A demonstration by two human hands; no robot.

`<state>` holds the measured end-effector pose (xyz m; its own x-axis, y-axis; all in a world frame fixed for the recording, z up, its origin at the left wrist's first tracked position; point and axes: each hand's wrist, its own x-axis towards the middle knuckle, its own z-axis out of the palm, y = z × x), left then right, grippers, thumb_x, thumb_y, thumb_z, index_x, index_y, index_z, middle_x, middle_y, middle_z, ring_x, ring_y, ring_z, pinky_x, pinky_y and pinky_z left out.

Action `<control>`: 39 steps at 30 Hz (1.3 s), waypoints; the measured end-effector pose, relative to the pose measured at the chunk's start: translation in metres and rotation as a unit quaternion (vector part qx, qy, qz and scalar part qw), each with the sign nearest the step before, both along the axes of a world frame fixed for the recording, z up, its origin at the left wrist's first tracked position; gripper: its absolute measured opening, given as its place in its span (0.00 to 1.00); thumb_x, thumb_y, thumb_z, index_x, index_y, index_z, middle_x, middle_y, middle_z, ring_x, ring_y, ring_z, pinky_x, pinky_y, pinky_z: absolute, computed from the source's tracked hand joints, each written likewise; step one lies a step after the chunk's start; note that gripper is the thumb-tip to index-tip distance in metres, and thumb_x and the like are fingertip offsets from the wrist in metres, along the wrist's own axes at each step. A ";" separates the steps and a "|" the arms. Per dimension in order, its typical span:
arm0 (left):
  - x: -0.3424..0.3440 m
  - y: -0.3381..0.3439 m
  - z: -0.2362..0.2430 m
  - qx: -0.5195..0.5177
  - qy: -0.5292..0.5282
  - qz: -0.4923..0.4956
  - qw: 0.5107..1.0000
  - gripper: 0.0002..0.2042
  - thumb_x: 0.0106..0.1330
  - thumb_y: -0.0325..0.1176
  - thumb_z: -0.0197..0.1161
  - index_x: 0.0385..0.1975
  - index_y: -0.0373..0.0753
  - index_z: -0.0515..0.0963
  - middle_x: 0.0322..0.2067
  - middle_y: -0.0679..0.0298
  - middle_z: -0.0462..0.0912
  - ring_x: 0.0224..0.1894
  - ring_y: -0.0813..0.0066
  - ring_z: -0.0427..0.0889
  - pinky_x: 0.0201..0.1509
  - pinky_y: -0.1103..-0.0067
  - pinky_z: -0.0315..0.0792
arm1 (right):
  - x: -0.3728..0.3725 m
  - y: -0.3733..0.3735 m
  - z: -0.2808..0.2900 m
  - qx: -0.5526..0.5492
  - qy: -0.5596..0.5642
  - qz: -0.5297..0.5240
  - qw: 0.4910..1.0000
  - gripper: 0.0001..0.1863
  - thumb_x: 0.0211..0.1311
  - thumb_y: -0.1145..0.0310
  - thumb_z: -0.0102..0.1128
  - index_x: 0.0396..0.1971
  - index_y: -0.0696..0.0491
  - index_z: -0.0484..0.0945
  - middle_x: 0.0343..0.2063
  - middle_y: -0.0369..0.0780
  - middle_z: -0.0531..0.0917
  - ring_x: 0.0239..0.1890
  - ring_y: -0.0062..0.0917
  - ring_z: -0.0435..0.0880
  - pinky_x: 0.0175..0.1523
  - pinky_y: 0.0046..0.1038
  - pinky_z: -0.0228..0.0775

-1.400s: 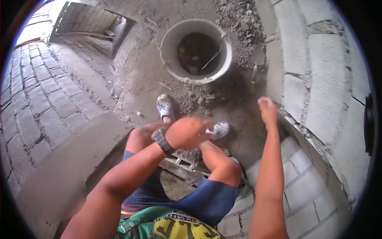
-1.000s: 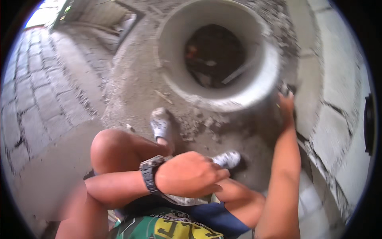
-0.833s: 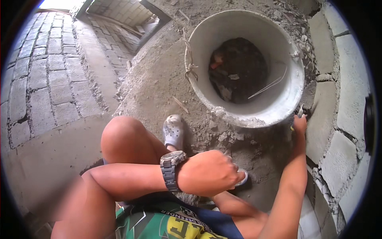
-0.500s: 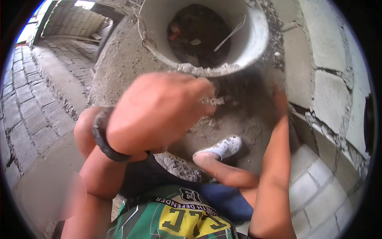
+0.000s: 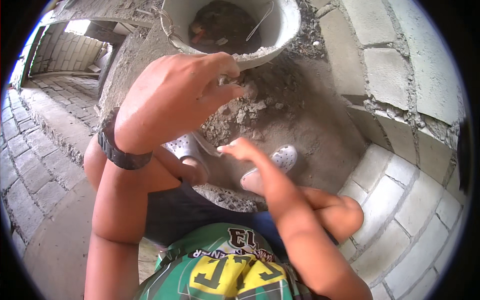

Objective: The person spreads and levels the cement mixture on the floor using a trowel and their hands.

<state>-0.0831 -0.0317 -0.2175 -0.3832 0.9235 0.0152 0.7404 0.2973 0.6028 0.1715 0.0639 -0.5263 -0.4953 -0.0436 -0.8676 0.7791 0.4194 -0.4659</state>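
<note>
My left hand [image 5: 175, 97], with a dark band [image 5: 120, 147] on its wrist, hovers before the near rim of a white bucket [image 5: 285, 32]. Its fingers are bent, thumb and forefinger are apart, and I see nothing between them. Lower down, my right hand [image 5: 242, 149] is closed over the ground between my feet. A thin, flat greyish piece [image 5: 207, 145] runs from its fingertips toward my left shoe; its kind is unclear. Beyond that hand is a heap of loose soil and rubble [image 5: 260, 107]. Dark material [image 5: 225, 25] with a reddish scrap lies inside the bucket.
A block wall [image 5: 385, 75] rises close on the right, above a ledge of pale blocks [image 5: 385, 195]. My light perforated clogs [image 5: 284, 158] stand on the dusty ground. Leftward, block paving [image 5: 30, 165] leads to an opening. A wire handle [image 5: 167, 25] hangs at the bucket's left side.
My right hand has swung left from beside the wall to between my feet, where the greyish piece shows. My left hand's thumb and forefinger have parted. The bucket sits higher in view.
</note>
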 end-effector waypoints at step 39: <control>0.013 -0.067 0.097 0.031 0.059 0.090 0.994 0.17 0.67 0.30 0.75 0.55 0.41 0.86 0.30 0.69 0.81 0.35 0.80 0.79 0.44 0.78 0.76 | 0.041 0.096 -0.007 -0.028 -0.022 -0.013 0.999 0.29 0.65 0.37 0.70 0.31 0.52 0.91 0.16 0.36 0.80 0.15 0.22 0.70 0.22 0.32 0.64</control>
